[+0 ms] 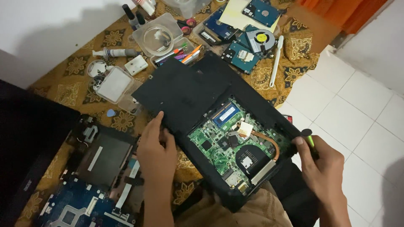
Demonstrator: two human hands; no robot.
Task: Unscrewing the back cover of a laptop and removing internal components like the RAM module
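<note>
A black laptop base (185,90) lies bottom-up across my lap, its cover off so the green motherboard (219,145), a blue memory module (226,116) and a copper heat pipe (269,141) show. My left hand (156,147) grips the laptop's left edge, thumb on top. My right hand (322,166) rests at the laptop's right edge, closed around a screwdriver with a green-and-black handle (309,141).
A second dismantled laptop (101,172) with a blue board lies at lower left on a patterned cloth (75,67). Behind are clear plastic containers (158,38), a paste tube (113,52), pens, hard drives (242,56), a cooling fan (261,40), a white brush (276,61). White tiled floor (357,109) at right.
</note>
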